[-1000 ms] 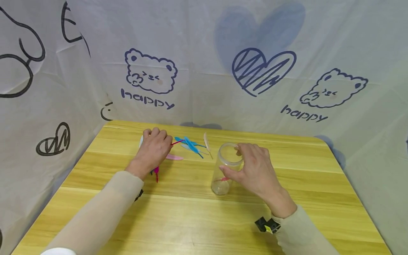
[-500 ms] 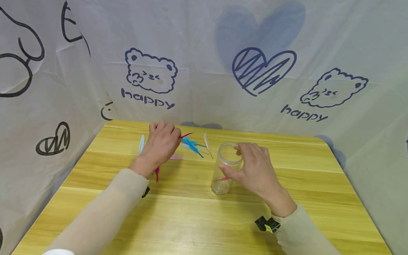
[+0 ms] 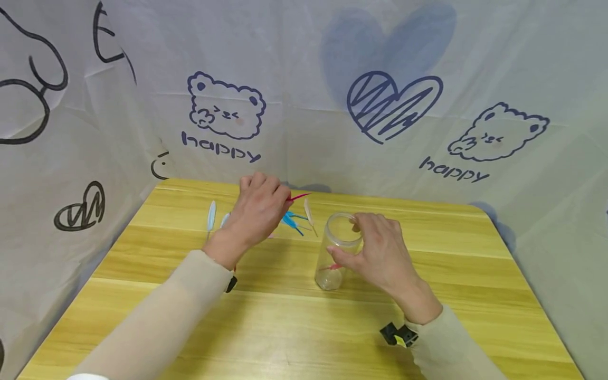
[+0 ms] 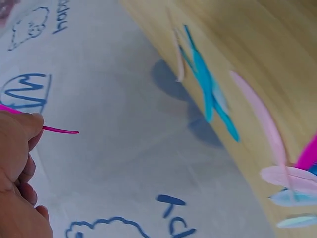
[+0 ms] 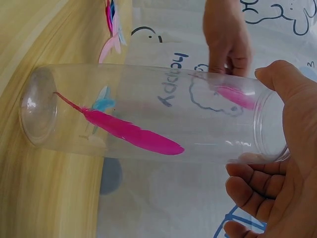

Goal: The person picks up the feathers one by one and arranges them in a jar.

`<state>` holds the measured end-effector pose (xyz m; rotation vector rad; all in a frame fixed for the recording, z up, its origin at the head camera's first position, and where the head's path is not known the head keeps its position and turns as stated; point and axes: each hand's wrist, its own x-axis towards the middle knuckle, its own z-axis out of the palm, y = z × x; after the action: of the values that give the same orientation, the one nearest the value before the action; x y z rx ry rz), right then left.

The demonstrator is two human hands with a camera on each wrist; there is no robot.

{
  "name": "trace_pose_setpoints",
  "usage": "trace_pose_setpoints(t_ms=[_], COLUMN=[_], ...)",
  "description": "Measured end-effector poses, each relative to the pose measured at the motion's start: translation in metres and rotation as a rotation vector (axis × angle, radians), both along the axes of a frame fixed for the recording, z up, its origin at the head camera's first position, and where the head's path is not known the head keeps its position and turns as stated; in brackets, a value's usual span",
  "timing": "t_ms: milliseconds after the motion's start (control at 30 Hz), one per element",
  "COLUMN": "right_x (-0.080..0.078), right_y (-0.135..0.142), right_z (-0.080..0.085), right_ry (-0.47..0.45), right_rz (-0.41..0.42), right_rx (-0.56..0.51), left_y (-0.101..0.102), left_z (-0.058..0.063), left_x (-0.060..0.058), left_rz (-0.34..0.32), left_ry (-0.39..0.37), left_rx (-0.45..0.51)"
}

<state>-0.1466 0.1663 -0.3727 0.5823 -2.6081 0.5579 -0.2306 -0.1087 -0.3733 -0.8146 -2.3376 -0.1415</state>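
My left hand (image 3: 260,211) pinches a magenta feather (image 3: 300,197) above the back of the table, its thin end pointing right in the head view. With thumb and fingers, my right hand (image 3: 382,256) grips a clear plastic jar (image 3: 324,256) near its rim; the jar stands upright on the table with its mouth uncovered. Inside lies another magenta feather (image 5: 133,131), slanting up from the bottom in the right wrist view. Past the jar wall, the held feather (image 5: 235,95) shows through the plastic. Blue feathers (image 3: 291,219) lie below the left hand, partly hidden by it.
A cream feather (image 3: 309,212) rests behind the jar, and a pale blue one (image 3: 211,215) lies at the left. Pink feathers (image 4: 262,111) and other feathers are grouped in the left wrist view. White cloth walls (image 3: 309,137) with drawings border the wooden table (image 3: 294,327).
My left hand has moved right and toward the back with the magenta feather, uncovering the pale blue feather at the left. The right hand and the jar have stayed in place.
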Motion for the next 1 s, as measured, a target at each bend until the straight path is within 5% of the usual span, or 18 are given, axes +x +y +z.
trace_pose_setpoints(t_ms=[500,1000], right_x=[-0.001,-0.002], right_y=[0.0,0.0], right_z=[-0.001,-0.002], right_ry=[0.037,0.058], right_rz=[0.01,0.015], right_rx=[-0.003,-0.001], left_y=[0.027,0.06], left_z=[0.036,0.064], left_x=[0.018,0.04], left_rz=[-0.103,-0.261], left_ry=[0.103,0.083], left_rx=[0.081,0.236])
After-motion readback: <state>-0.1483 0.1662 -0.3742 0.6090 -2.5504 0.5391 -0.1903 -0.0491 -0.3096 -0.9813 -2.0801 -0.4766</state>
